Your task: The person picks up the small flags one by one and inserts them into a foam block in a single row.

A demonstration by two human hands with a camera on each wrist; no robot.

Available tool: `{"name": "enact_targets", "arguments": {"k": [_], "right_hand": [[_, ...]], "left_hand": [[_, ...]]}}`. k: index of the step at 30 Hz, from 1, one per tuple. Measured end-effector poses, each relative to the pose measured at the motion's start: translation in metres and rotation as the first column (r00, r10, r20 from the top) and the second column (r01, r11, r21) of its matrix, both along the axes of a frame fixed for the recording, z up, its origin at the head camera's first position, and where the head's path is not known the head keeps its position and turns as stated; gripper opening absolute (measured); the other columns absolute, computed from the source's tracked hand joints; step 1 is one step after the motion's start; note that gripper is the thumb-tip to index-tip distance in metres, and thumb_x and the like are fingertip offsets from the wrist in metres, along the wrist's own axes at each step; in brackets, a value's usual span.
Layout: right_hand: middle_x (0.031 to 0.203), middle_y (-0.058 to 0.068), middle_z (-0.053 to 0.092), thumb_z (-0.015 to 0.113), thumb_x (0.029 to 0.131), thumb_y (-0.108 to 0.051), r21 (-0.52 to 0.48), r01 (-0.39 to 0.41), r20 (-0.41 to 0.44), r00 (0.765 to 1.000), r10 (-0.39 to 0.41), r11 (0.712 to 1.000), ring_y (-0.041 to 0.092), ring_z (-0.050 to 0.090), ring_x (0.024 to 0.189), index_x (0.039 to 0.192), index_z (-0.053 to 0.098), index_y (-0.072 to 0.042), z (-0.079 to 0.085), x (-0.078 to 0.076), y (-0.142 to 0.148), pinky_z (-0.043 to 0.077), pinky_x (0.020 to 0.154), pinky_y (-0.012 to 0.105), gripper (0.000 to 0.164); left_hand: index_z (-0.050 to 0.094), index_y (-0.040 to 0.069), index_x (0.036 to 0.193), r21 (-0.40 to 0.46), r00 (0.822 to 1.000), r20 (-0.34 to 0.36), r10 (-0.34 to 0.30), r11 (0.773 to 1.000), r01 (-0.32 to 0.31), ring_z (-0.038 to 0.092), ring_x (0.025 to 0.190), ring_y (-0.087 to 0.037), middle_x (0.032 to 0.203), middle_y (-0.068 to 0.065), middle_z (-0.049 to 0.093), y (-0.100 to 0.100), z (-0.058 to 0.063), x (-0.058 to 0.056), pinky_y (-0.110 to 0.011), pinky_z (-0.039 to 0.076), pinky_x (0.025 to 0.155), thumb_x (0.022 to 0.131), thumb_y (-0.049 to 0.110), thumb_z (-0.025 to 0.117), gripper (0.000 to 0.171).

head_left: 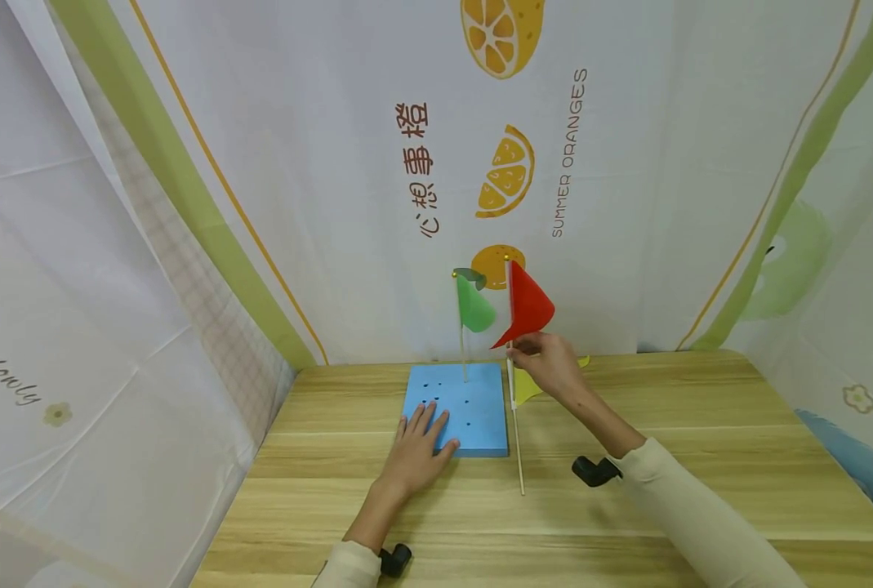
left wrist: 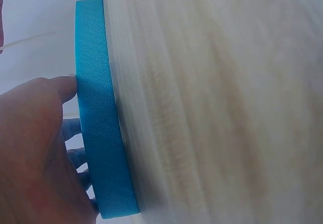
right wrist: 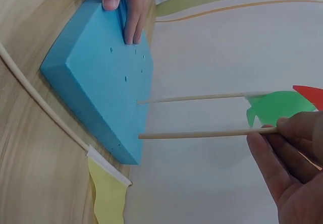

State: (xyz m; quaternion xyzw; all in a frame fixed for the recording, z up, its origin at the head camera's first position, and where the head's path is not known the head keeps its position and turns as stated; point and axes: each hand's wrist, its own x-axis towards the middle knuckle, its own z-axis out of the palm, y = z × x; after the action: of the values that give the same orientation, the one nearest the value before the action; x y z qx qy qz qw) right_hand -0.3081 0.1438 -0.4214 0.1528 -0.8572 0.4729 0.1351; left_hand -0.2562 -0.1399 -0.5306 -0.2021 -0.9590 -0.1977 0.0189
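Observation:
My right hand pinches the wooden stick of a red flag just below the cloth, holding it upright near the block's right edge. In the right wrist view, the bare lower end of that stick overlaps the blue foam block; whether it touches cannot be told. A green flag stands upright at the back of the block, its stick in the surface. My left hand rests on the block's front left with fingers spread. A yellow flag lies on the table right of the block.
Several small holes dot the block's top, such as a hole at the front. The wooden table reaches back to a white curtain printed with oranges. The yellow flag's stick points toward the table's front.

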Motion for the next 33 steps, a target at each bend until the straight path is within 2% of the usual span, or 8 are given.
{"name": "enact_targets", "arguments": {"k": [10, 16, 33], "right_hand": [[0.104, 0.020, 0.080, 0.074, 0.099, -0.009, 0.021, -0.006, -0.060, 0.998, 0.008, 1.000, 0.036, 0.078, 0.094, 0.117, 0.076, 0.006, 0.005, -0.002, -0.011, 0.068, 0.080, 0.044, 0.023], [0.109, 0.020, 0.081, 0.073, 0.100, -0.009, 0.021, -0.028, -0.060, 0.998, 0.030, 0.999, 0.036, 0.079, 0.097, 0.125, 0.074, 0.005, 0.007, -0.003, -0.018, 0.068, 0.082, 0.045, 0.029], [0.106, 0.019, 0.081, 0.070, 0.101, -0.008, -0.012, -0.062, -0.084, 0.995, 0.061, 0.998, 0.034, 0.079, 0.094, 0.124, 0.075, 0.005, 0.011, -0.008, -0.036, 0.068, 0.084, 0.047, 0.027]], "left_hand": [[0.043, 0.008, 0.164, -0.010, 1.000, 0.004, -0.001, 1.000, 0.001, 0.022, 0.164, -0.044, 0.175, -0.021, 0.029, 0.000, 0.000, -0.001, -0.067, 0.018, 0.131, 0.111, 0.050, 0.050, 0.067], [0.042, 0.009, 0.164, -0.016, 1.000, 0.013, 0.000, 1.000, 0.000, 0.022, 0.164, -0.044, 0.175, -0.020, 0.029, 0.000, 0.000, 0.000, -0.067, 0.018, 0.132, 0.111, 0.050, 0.050, 0.067], [0.044, 0.008, 0.163, -0.013, 1.000, 0.000, 0.006, 1.000, -0.006, 0.024, 0.163, -0.045, 0.174, -0.022, 0.031, 0.000, 0.001, 0.000, -0.067, 0.019, 0.131, 0.111, 0.049, 0.053, 0.067]]}}
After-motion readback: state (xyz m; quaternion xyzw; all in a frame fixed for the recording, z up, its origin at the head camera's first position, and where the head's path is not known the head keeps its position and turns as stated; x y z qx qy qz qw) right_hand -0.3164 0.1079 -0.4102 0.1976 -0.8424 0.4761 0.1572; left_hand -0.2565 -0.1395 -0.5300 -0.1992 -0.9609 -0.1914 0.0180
